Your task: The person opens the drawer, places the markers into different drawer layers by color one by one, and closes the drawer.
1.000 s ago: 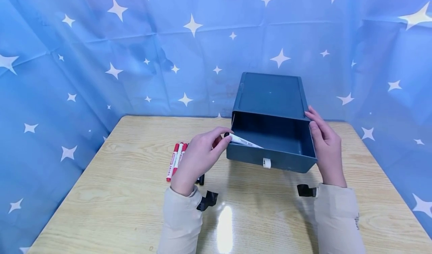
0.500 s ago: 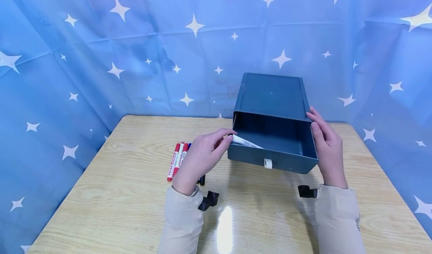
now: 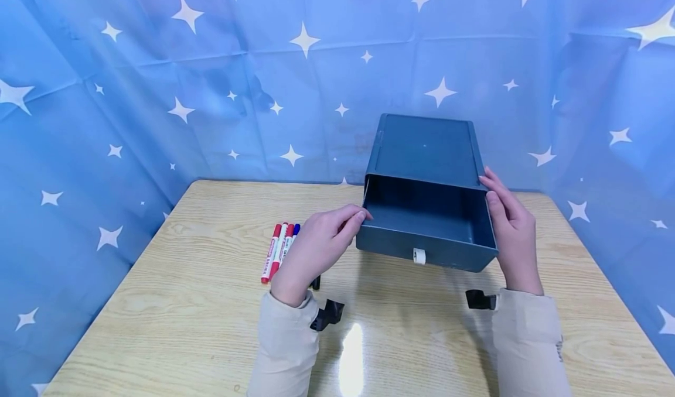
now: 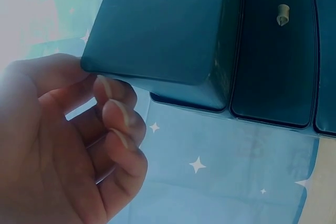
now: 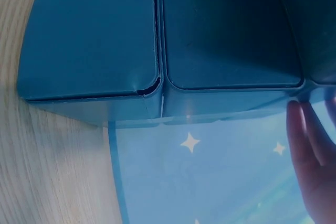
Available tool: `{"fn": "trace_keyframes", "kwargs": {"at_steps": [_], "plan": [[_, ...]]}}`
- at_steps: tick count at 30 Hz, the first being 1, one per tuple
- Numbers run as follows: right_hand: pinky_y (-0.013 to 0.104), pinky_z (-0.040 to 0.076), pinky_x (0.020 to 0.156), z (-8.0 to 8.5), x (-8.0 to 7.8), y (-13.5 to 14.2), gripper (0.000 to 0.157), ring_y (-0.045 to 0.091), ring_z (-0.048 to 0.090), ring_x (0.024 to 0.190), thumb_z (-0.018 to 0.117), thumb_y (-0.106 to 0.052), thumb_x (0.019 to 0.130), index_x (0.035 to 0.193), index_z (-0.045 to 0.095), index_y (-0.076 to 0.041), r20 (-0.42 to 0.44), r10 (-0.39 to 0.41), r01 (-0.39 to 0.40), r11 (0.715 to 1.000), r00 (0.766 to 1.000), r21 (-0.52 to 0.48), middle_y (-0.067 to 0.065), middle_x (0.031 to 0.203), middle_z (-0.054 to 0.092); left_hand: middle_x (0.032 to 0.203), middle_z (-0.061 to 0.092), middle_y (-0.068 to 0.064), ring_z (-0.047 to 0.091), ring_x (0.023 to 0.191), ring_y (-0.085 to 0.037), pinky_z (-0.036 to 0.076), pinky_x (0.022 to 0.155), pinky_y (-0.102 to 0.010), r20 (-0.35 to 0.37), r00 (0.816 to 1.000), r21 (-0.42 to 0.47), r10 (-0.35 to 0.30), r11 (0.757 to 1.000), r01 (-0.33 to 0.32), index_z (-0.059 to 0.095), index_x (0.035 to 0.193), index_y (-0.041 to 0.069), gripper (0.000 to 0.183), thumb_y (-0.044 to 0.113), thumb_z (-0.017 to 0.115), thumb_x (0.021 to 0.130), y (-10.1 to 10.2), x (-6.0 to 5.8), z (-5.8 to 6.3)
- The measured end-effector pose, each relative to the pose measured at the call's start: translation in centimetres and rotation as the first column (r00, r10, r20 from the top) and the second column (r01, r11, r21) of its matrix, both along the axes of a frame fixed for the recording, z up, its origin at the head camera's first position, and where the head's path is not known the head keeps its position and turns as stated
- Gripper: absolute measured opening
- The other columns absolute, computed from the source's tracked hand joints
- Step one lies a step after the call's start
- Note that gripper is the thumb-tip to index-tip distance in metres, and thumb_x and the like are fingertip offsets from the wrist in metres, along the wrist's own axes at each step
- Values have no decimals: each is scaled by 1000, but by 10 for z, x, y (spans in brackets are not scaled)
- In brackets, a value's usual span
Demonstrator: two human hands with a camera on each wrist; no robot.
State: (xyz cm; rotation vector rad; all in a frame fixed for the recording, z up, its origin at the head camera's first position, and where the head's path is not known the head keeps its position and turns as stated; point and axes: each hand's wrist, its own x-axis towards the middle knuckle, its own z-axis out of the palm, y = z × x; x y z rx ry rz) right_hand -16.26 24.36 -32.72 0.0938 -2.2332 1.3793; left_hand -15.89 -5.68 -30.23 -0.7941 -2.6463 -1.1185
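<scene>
A dark blue desktop drawer unit (image 3: 424, 151) stands at the back of the table, its top drawer (image 3: 385, 239) pulled out. My left hand (image 3: 319, 242) is at the drawer's left side, thumb and forefinger reaching over the rim. In the left wrist view the other fingers of that hand (image 4: 79, 135) hang loosely bent, holding nothing. No marker shows inside the drawer; the front wall hides part of its floor. My right hand (image 3: 511, 227) rests along the drawer's right side, fingertips against the unit; these fingers (image 5: 300, 135) look fairly straight in the right wrist view.
Several markers (image 3: 274, 253) with red, blue and black caps lie side by side on the wooden table (image 3: 174, 303), partly under my left forearm. More closed drawers (image 4: 270, 77) sit below the pulled-out one. A blue star-print curtain (image 3: 211, 63) hangs behind.
The white marker pinched in my left hand has been let go and has dropped out of sight into the drawer. The left fingertips have come down slightly; the right hand stays put.
</scene>
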Motion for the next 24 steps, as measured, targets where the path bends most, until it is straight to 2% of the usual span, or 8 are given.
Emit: {"fn": "trace_keyframes", "kwargs": {"at_steps": [6,10,15,19,24], "plan": [[23,27,100,-10,-8,9,34,5,30,127,41,-27,95,128,50,-25,5,-8,8,1000,1000,11,-11,137,38,61,50,11,43,49,-5,38,52,-25,-10,1000,-1,0,1000,0,62,102,26,29,35,36,95,0,0,1],[23,27,100,-14,-11,12,34,5,30,127,41,-28,95,128,50,-25,6,-10,10,1000,1000,16,-12,137,37,64,50,14,43,53,-4,39,54,-23,-58,998,-2,19,1000,-20,63,102,26,27,34,39,95,0,1,1],[22,28,99,-6,-4,4,34,6,30,127,41,-27,95,128,50,-24,1,-3,3,1000,1000,12,-11,137,38,72,53,16,47,60,-1,41,56,-21,-117,991,52,68,997,-63,63,102,24,23,34,45,92,-2,0,2],[20,28,99,3,2,-2,34,6,30,127,41,-27,96,128,49,-22,-2,4,-4,1000,1000,9,-10,137,38,75,55,14,48,63,-2,42,58,-21,-107,988,76,110,992,-102,60,98,23,20,35,45,92,-5,-2,2],[19,29,98,3,2,-2,34,6,29,127,41,-26,96,129,49,-22,-1,3,-3,1000,1000,11,-10,137,38,75,54,14,48,62,-3,42,58,-23,-92,985,73,146,987,-140,59,94,23,18,35,46,92,-10,-6,-1]]}}
